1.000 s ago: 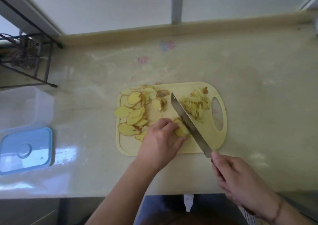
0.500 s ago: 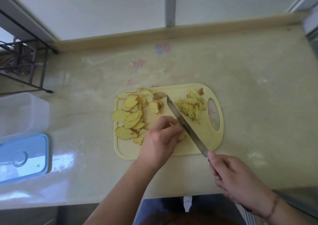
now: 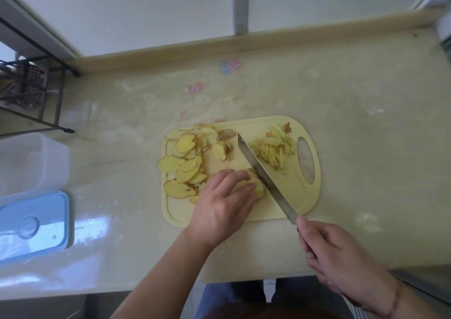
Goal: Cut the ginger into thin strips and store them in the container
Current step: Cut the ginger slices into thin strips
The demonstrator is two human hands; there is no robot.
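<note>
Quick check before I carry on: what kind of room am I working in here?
Most likely a home kitchen: a glossy countertop against a wall, a cutting board of sliced ginger under a knife, and a food container nearby.

Both forearms are bare, with no sleeves in view. The left hand (image 3: 220, 211) wears no ring or band that shows. The right hand (image 3: 341, 257) has a thin, dark reddish bracelet (image 3: 396, 299) around the wrist. At the bottom edge, blue fabric (image 3: 214, 299) covers the legs; its type cannot be told.
</note>
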